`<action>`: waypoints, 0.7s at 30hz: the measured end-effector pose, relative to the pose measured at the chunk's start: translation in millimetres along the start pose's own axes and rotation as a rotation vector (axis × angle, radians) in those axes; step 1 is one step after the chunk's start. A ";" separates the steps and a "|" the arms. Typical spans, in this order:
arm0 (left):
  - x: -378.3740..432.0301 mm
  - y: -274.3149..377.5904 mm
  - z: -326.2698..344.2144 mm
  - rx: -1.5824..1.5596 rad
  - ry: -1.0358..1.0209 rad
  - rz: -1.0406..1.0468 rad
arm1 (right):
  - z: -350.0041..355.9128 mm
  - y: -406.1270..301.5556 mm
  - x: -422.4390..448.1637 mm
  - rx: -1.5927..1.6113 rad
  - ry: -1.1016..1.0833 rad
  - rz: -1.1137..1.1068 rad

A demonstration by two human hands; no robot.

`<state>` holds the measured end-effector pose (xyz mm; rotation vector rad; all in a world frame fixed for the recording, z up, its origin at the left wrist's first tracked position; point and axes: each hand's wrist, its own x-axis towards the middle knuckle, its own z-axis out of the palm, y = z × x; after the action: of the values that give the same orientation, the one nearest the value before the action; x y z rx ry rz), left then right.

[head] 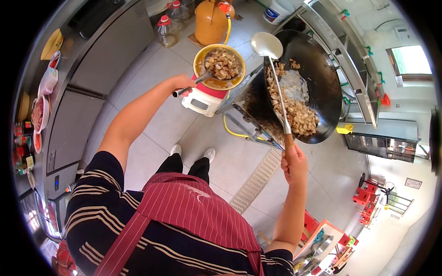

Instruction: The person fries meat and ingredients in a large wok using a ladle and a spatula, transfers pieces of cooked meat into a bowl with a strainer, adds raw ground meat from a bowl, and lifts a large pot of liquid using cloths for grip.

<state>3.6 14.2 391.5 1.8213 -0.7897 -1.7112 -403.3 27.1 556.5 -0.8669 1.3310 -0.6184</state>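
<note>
My left hand (182, 85) grips the metal handle of a strainer ladle (209, 75), whose bowl is heaped with browned pieces of food (222, 63), apparently meat. That bowl rests in or just over a yellow basin (198, 57) on a red and white stool (202, 100). In my right hand (294, 162) is the wooden handle of a long wok ladle (278, 86); its pale round head (266, 45) lies at the rim of a large black wok (324, 86). More browned pieces (300, 115) line the wok's near side, beside a patch of cloudy liquid (291, 84).
Behind the basin stand an orange gas cylinder (210, 22) with a yellow hose and a plastic oil jug (168, 32). A steel counter (77, 93) on the left holds bowls of ingredients and bottles. Steel shelving (359, 82) flanks the wok; a drain grate (257, 179) crosses the floor.
</note>
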 end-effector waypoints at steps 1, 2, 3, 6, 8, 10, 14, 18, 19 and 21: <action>-1.6 1.2 2.3 -0.013 0.025 -0.013 | -12.4 -3.5 0.6 0.085 -0.017 0.005; -1.2 1.7 4.4 -0.005 0.019 -0.008 | -25.5 -6.6 3.3 0.091 -0.008 -0.001; 0.1 0.3 4.5 -0.008 0.028 -0.008 | -38.7 -7.4 9.1 0.164 0.058 0.022; -2.0 1.6 3.7 0.094 -0.022 0.001 | -71.2 -8.5 32.3 0.193 0.187 0.021; -3.6 -2.8 4.4 -0.019 0.050 -0.091 | -92.8 -6.6 54.2 -0.307 0.313 -0.088; -2.7 -5.0 3.1 -0.012 0.027 -0.092 | -124.8 5.1 75.6 -0.393 0.399 -0.112; -7.0 0.0 8.6 -0.029 0.008 -0.096 | -182.9 35.1 111.1 -0.887 0.561 -0.326; -8.9 -5.7 7.7 -0.042 -0.011 -0.073 | -162.3 27.1 100.0 -0.709 0.501 -0.106; -10.2 -6.1 8.6 -0.064 0.016 -0.090 | -154.6 24.6 96.6 -0.708 0.496 -0.104; -10.9 -5.3 10.5 -0.080 0.041 -0.104 | -143.5 19.9 89.8 -0.378 0.356 0.043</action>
<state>-6.9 26.0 394.6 1.8657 -0.6107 -1.7388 -531.8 -60.8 487.0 -1.0611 1.8229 -0.5090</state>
